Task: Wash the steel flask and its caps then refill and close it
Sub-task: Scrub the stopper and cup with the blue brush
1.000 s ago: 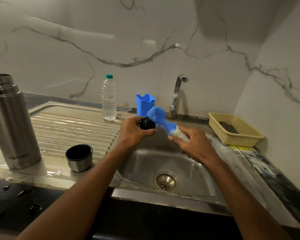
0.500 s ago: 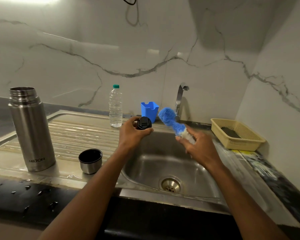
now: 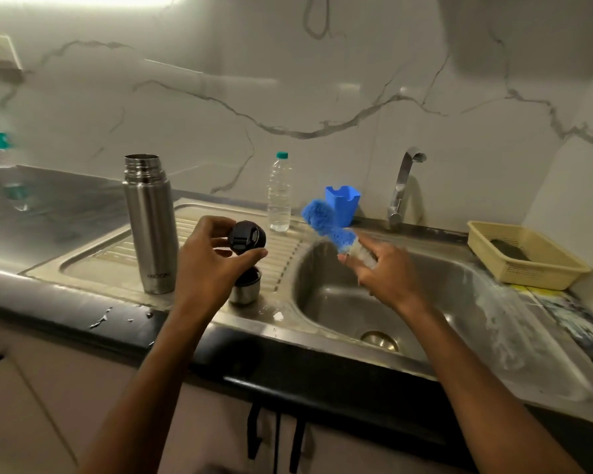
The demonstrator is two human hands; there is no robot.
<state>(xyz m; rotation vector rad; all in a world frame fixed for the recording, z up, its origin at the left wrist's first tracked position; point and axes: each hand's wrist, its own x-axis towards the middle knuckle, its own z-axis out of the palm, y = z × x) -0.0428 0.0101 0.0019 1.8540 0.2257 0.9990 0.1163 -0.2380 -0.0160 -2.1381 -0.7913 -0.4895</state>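
The open steel flask [image 3: 150, 224] stands upright on the ribbed drainboard [image 3: 281, 249]. My left hand [image 3: 206, 265] holds the black inner cap [image 3: 247, 237] above the drainboard, just right of the flask. Under that hand the steel cup cap [image 3: 245, 289] sits mouth up, partly hidden. My right hand [image 3: 384, 273] grips the handle of a blue sponge brush [image 3: 326, 224] over the sink basin [image 3: 435, 302], brush head pointing up and left, apart from the cap.
A plastic water bottle [image 3: 279, 193] stands at the drainboard's back, another bottle [image 3: 0, 155] at far left. A blue holder [image 3: 343, 203] and the tap [image 3: 403, 183] are behind the basin. A yellow basket [image 3: 524, 258] sits at the right. Water drops lie on the black counter edge [image 3: 83, 309].
My left hand has carried the black cap left, from over the basin to over the drainboard, away from the brush. The camera has swung left, bringing the far-left bottle into view.
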